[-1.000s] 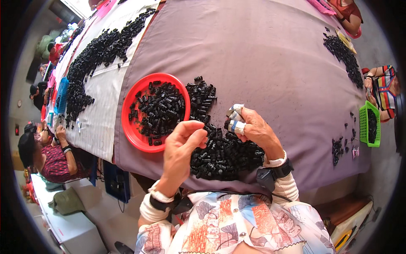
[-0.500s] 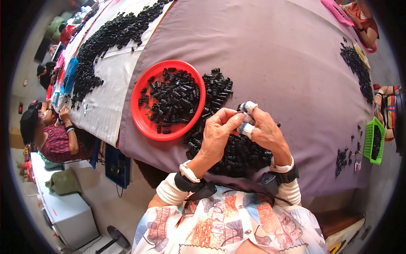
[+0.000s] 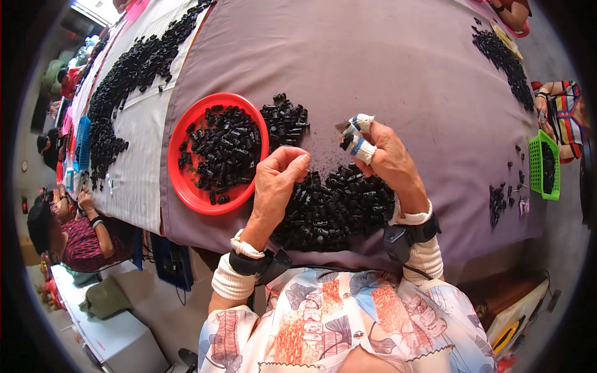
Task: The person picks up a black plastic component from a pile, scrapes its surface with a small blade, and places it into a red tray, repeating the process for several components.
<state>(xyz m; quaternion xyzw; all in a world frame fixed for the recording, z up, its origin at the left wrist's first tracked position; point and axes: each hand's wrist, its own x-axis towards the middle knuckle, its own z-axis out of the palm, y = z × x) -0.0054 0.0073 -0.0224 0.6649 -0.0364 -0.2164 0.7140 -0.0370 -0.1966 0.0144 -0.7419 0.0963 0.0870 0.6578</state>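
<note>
Fingertips point(image 3: 301, 161) pressed together on the left hand point(image 3: 275, 179), between the red basin point(image 3: 180, 186) and the black parts point(image 3: 336, 214); whether they pinched anything, I couldn't tell! And the right hand point(image 3: 390, 156), its wrapped fingers point(image 3: 362, 150) curled, gripped a grey piece point(image 3: 342, 127), tip jutting out!

The left hand point(image 3: 275, 183) has thumb and forefinger together, just beside a round red tray point(image 3: 186, 196) of black parts point(image 3: 227, 143) on the counter point(image 3: 373, 62). The right hand point(image 3: 392, 158), with cloth-wrapped fingers point(image 3: 362, 150), holds a small dark piece point(image 3: 346, 142).

tray point(image 3: 175, 149) left of parts heap point(image 3: 336, 214); basket point(image 3: 543, 195) far right
</note>
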